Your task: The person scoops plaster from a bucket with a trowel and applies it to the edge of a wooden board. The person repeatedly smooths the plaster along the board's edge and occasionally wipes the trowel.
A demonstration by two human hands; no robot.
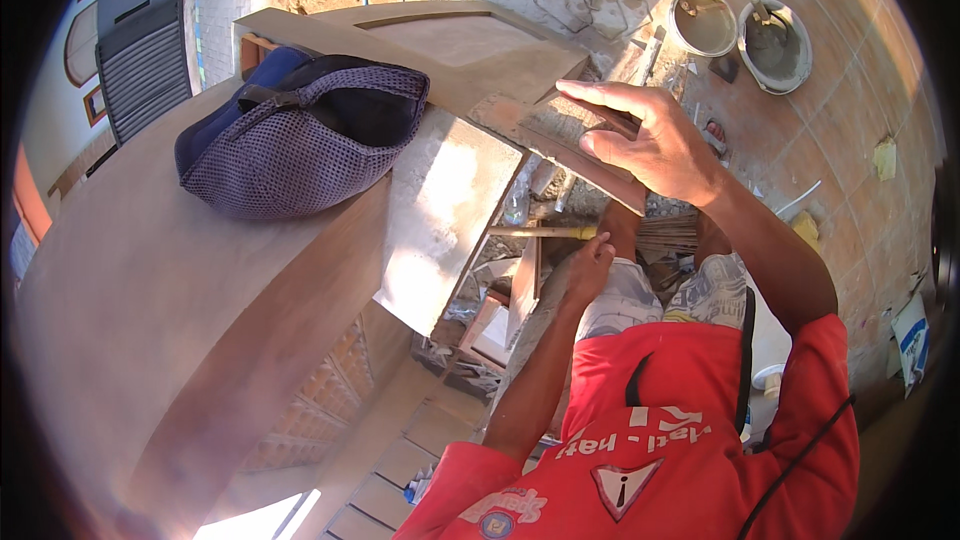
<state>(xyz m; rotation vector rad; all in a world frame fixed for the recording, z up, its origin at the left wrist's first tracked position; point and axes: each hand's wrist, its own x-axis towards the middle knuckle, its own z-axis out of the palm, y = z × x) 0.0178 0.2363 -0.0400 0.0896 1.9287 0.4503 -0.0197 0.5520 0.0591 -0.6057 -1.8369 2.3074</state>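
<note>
Hands apart: right hand nearest the board, which lies just left, long axis upper-left to lower-right; left hand lower, at the yellow-ended stick; can't tell if either grips.

The person wore a bright red shirt, its front printed with white lettering, a pale warning triangle edged in dark lines with a dark mark at its centre, and a small round bluish emblem lower down. A plain red right sleeve and left sleeve left the forearms uncovered, and the right hand and left hand were bare. A thin black cord crossed beside the right sleeve, and the shorts were whitish grey, patterned, with yellowish touches
</note>
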